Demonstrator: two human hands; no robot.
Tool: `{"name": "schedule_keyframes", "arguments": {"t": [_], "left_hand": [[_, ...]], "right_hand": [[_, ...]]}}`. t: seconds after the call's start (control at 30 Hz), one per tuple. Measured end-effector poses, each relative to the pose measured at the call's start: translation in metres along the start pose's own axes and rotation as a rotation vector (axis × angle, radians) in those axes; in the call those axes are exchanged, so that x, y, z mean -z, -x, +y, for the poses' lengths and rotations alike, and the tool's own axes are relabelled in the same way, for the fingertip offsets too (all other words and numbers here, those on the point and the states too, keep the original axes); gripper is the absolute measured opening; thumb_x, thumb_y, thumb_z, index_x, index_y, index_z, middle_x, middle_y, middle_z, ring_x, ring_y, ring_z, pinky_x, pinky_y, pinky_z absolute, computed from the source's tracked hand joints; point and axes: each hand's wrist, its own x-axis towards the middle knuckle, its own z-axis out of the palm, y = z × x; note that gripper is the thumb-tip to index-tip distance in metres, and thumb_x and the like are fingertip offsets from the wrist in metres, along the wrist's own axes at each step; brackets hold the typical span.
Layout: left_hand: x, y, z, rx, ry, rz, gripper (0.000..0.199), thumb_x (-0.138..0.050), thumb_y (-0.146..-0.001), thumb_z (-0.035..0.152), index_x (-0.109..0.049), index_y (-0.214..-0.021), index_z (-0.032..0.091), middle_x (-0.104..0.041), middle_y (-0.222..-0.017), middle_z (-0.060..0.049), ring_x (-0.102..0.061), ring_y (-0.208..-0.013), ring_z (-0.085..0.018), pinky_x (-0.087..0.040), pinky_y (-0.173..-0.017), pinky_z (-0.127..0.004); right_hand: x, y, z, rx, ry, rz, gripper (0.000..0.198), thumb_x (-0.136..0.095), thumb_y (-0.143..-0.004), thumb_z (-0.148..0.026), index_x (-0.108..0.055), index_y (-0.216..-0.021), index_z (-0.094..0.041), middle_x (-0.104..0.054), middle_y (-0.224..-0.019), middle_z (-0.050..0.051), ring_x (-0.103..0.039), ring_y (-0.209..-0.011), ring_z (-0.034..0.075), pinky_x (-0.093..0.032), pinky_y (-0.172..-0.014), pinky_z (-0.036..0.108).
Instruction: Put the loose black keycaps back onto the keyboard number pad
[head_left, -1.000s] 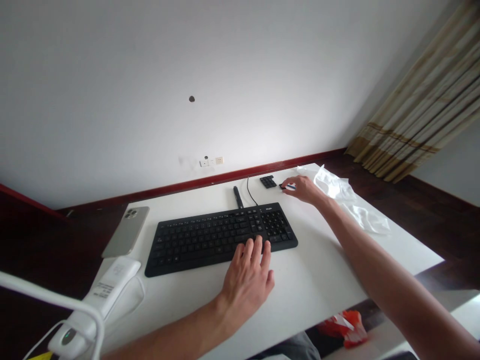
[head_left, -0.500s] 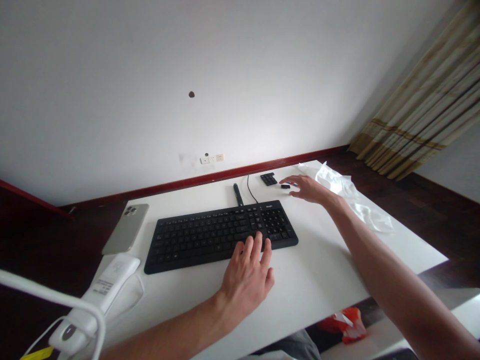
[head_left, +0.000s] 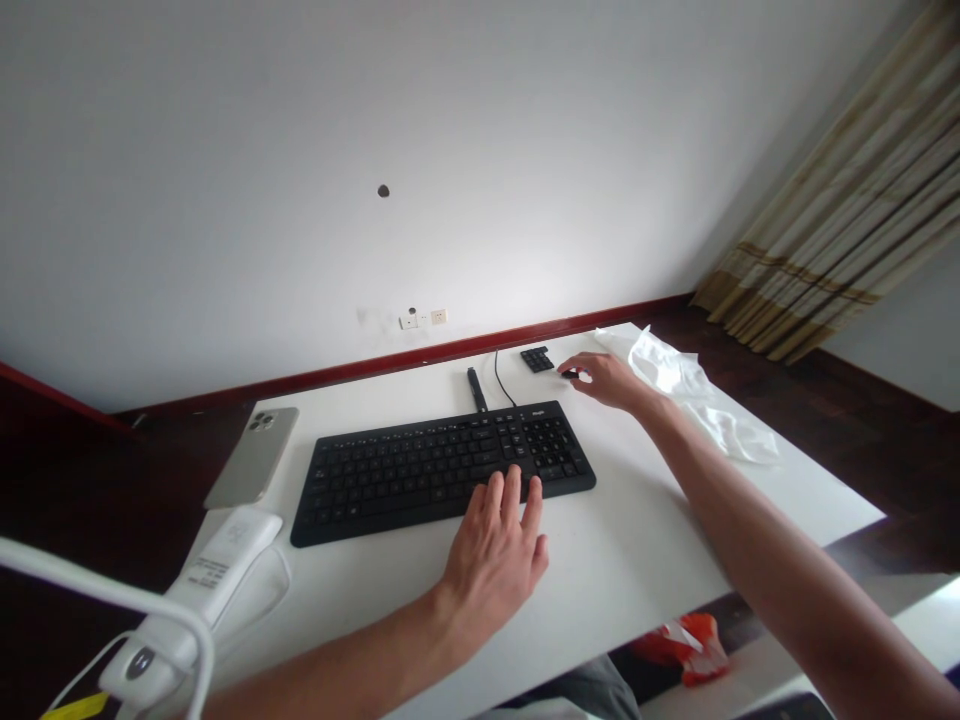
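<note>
A black keyboard lies at a slant across the white table. My left hand rests palm down at its near edge, fingers stretched over the lower keys left of the number pad. Beyond the keyboard on the right, my right hand has thumb and fingertips closed around a small black piece, which looks like a keycap and is partly covered by the fingers. Just left of those fingertips lies a block of loose black keycaps set in rows. A slim black tool lies behind the keyboard, beside its cable.
A phone lies face down at the table's left, with a white power strip and cords nearer me. Crumpled clear plastic spreads along the right edge. A red bag shows below the table's near edge.
My right hand has come down a little, and its spread fingers have closed around the small black piece. My left hand stays in place on the keyboard.
</note>
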Motion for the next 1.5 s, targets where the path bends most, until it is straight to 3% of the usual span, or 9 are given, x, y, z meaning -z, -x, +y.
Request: {"name": "schedule_keyframes", "arguments": {"t": [0.17,0.37,0.5,0.67,0.8,0.93,1.03,1.17,1.5], "left_hand": [[-0.002,0.001,0.001,-0.009,-0.004,0.021,0.061,-0.053,-0.101,0.042,-0.051,-0.152,0.009,-0.056,-0.147,-0.024,-0.054,-0.128,-0.034,-0.047,-0.104,-0.046],[0.001,-0.001,0.001,-0.017,-0.002,0.018,0.062,-0.056,-0.1,0.041,-0.051,-0.151,0.006,-0.058,-0.145,-0.025,-0.055,-0.123,-0.032,-0.048,-0.1,-0.044],[0.002,-0.002,0.001,-0.009,-0.014,0.031,0.061,-0.056,-0.099,0.042,-0.055,-0.146,0.003,-0.06,-0.143,-0.024,-0.056,-0.12,-0.031,-0.047,-0.1,-0.043],[0.0,-0.003,0.001,-0.027,-0.037,0.086,0.059,-0.056,-0.099,0.042,-0.059,-0.142,0.002,-0.063,-0.136,-0.021,-0.055,-0.116,-0.031,-0.046,-0.098,-0.043],[0.003,-0.002,0.0,-0.052,-0.009,0.063,0.055,-0.054,-0.1,0.039,-0.058,-0.141,0.002,-0.066,-0.124,-0.018,-0.055,-0.108,-0.029,-0.048,-0.091,-0.042],[0.004,-0.001,-0.001,-0.06,0.002,0.058,0.054,-0.054,-0.1,0.039,-0.06,-0.139,0.003,-0.063,-0.125,-0.018,-0.052,-0.111,-0.029,-0.047,-0.093,-0.043],[0.005,-0.001,-0.001,-0.057,-0.003,0.066,0.053,-0.056,-0.1,0.041,-0.06,-0.138,0.005,-0.062,-0.123,-0.016,-0.051,-0.112,-0.029,-0.046,-0.094,-0.043],[0.004,0.0,-0.001,-0.047,0.002,0.069,0.052,-0.057,-0.099,0.04,-0.059,-0.139,0.006,-0.061,-0.119,-0.015,-0.051,-0.111,-0.029,-0.046,-0.093,-0.044],[0.007,-0.001,-0.002,-0.05,0.012,0.061,0.057,-0.059,-0.098,0.042,-0.056,-0.142,0.006,-0.061,-0.123,-0.015,-0.05,-0.112,-0.029,-0.046,-0.092,-0.043]], "right_hand": [[0.003,0.0,-0.01,-0.059,-0.063,-0.034,0.023,-0.06,-0.088,-0.023,-0.076,-0.105,-0.022,-0.077,-0.098,0.005,-0.073,-0.085,0.021,-0.057,-0.08,0.034],[0.003,-0.001,-0.023,-0.061,-0.119,-0.007,0.024,-0.06,-0.092,-0.033,-0.076,-0.107,-0.023,-0.074,-0.114,0.008,-0.071,-0.079,0.019,-0.056,-0.074,0.033],[0.003,0.0,-0.031,-0.073,-0.114,-0.074,0.019,-0.063,-0.09,-0.036,-0.077,-0.095,-0.024,-0.076,-0.099,0.006,-0.071,-0.078,0.021,-0.055,-0.076,0.034],[0.008,0.012,-0.037,-0.1,-0.151,-0.135,0.015,-0.07,-0.086,-0.036,-0.077,-0.094,-0.026,-0.077,-0.097,0.004,-0.073,-0.082,0.023,-0.057,-0.078,0.035],[0.013,0.031,-0.035,-0.158,-0.178,-0.163,0.016,-0.072,-0.083,-0.034,-0.077,-0.097,-0.027,-0.078,-0.098,0.003,-0.075,-0.086,0.024,-0.059,-0.077,0.036],[0.025,0.048,-0.038,-0.193,-0.209,-0.194,0.02,-0.07,-0.083,-0.031,-0.076,-0.102,-0.026,-0.078,-0.107,0.005,-0.075,-0.09,0.025,-0.06,-0.079,0.036],[0.038,0.054,-0.052,-0.201,-0.279,-0.231,0.028,-0.071,-0.085,-0.036,-0.074,-0.11,-0.026,-0.079,-0.102,0.005,-0.076,-0.093,0.026,-0.061,-0.08,0.037],[0.052,0.055,-0.077,-0.101,-0.409,-0.327,0.033,-0.073,-0.085,-0.043,-0.074,-0.112,-0.026,-0.079,-0.105,0.005,-0.075,-0.099,0.026,-0.061,-0.088,0.039],[0.044,0.051,-0.081,-0.175,-0.425,-0.374,0.03,-0.078,-0.08,-0.044,-0.078,-0.104,-0.026,-0.08,-0.094,0.003,-0.076,-0.095,0.025,-0.06,-0.087,0.036]]}}
